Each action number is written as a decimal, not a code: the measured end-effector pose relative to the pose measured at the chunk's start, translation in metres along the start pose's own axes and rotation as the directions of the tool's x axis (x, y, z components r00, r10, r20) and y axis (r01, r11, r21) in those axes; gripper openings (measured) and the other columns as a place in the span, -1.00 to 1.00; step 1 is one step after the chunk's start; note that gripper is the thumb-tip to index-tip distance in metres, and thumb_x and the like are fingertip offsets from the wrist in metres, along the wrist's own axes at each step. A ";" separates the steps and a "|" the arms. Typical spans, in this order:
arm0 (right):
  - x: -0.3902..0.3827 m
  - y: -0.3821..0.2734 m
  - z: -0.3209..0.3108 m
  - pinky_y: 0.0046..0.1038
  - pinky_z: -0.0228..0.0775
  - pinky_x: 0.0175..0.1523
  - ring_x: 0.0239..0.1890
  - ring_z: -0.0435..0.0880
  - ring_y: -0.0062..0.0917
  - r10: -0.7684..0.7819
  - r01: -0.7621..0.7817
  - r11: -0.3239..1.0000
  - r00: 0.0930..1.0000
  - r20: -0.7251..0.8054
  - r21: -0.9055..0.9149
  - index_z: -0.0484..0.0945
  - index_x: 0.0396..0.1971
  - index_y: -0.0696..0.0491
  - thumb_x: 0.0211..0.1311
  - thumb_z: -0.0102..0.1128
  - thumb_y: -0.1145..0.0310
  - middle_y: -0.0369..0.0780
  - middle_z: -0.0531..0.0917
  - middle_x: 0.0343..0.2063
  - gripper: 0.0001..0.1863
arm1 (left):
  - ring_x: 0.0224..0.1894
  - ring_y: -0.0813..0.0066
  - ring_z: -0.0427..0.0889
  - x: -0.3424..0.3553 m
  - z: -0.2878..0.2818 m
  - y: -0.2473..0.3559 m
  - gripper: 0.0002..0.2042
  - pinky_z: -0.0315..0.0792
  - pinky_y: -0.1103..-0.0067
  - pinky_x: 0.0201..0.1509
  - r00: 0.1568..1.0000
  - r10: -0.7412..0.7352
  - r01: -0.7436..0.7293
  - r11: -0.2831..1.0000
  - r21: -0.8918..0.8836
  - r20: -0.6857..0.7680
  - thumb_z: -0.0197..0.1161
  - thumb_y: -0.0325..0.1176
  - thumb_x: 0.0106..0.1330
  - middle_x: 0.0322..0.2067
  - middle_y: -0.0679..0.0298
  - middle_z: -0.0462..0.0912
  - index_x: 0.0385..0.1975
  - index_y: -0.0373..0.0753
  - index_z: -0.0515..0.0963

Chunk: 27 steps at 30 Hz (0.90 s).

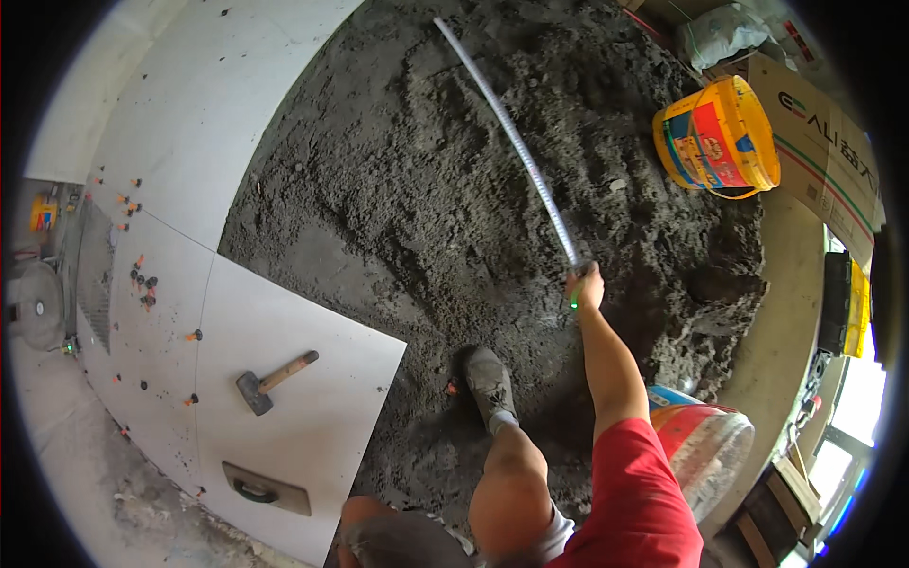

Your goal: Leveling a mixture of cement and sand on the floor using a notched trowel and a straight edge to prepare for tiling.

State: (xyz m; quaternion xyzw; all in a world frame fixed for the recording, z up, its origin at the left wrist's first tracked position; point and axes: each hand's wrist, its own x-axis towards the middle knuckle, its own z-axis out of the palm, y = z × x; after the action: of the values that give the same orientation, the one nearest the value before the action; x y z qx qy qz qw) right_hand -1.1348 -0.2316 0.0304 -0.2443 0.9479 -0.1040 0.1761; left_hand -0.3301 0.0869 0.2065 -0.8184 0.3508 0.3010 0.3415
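Roughness is shown by the mortar bed [379, 189] at twelve o'clock, smooth sheen by the measuring strip [517, 143] at one. Glossy plastic is seen in the bucket [705, 137] at two, cloth in the sleeve [634, 497] at five, wood in the mallet handle [288, 372] at eight.

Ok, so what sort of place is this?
Probably a room under construction, its floor partly tiled: large pale tiles with a mallet lying on one, a rough grey mortar-like bed beside them, and a measuring strip stretching across it from the right hand.
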 end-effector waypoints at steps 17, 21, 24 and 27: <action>-0.435 0.111 -0.808 -0.01 0.48 -0.15 -0.27 0.69 0.06 0.451 -0.427 0.893 0.849 -0.274 0.144 0.50 -0.25 0.11 0.14 0.28 0.35 0.03 0.68 -0.39 -0.77 | 0.12 0.13 0.68 -0.491 -0.439 0.041 -0.44 0.59 0.15 0.03 0.752 0.414 -0.012 0.787 -0.617 0.513 0.21 0.09 0.46 0.12 0.08 0.67 0.31 -0.13 0.42; -0.490 0.116 -0.837 0.02 0.52 -0.04 -0.16 0.72 0.05 0.700 -0.701 0.705 0.663 -0.265 0.107 0.52 -0.15 0.07 0.17 0.26 0.24 0.05 0.73 -0.30 -0.70 | -0.12 0.32 0.75 -0.466 -0.476 0.084 -0.53 0.61 0.41 -0.17 0.817 0.497 -0.194 0.713 -0.674 0.292 0.13 -0.03 0.52 0.01 0.13 0.74 0.14 -0.34 0.55; -0.489 0.114 -0.834 0.00 0.53 0.11 -0.03 0.71 0.07 0.802 -0.796 0.594 0.575 -0.161 0.114 0.55 -0.03 0.04 0.18 0.30 0.16 0.08 0.74 -0.15 -0.59 | 0.01 0.21 0.71 -0.463 -0.510 0.126 -0.50 0.57 0.25 0.02 0.773 0.596 -0.317 0.659 -0.682 0.217 0.15 0.02 0.51 0.10 0.11 0.68 0.21 -0.27 0.51; -0.480 0.113 -0.833 -0.08 0.50 0.20 0.10 0.67 0.01 0.794 -0.793 0.600 0.573 -0.205 0.107 0.56 0.06 0.13 0.17 0.37 0.10 0.10 0.70 -0.02 -0.46 | 0.15 0.15 0.66 -0.467 -0.539 0.165 -0.46 0.52 0.24 0.13 0.782 0.581 -0.336 0.698 -0.632 0.226 0.16 0.04 0.50 0.17 0.09 0.64 0.26 -0.28 0.47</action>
State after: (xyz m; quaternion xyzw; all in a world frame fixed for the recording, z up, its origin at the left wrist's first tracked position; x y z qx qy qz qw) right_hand -1.1098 0.1979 0.8974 0.2198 0.9702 -0.0433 0.0926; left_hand -0.5898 -0.2418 0.8067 -0.6818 0.3641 0.6313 0.0634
